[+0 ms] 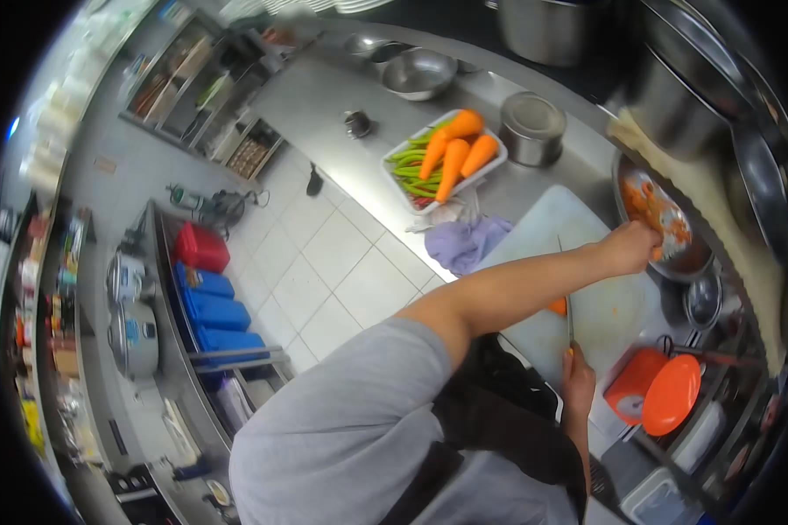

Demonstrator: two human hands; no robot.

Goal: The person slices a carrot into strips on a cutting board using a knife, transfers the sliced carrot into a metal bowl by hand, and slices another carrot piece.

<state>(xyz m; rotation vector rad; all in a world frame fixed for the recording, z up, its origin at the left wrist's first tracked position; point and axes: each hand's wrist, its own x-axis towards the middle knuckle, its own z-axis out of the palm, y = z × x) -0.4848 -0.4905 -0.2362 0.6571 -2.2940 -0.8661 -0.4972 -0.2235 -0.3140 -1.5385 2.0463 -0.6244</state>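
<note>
My left hand reaches over the near rim of a metal bowl with cut orange pieces in it. Its fingers are closed, and whatever they hold is hidden. My right hand is wrapped round the handle of a knife, whose blade lies over the white cutting board. Beside the blade sits an orange carrot piece, partly covered by my left forearm. A white tray holds several whole carrots and green chillies or beans.
A purple cloth lies by the board's left edge. Beyond are a lidded metal pot and a steel bowl. An orange scale stands right of my right hand. Large pots line the far side.
</note>
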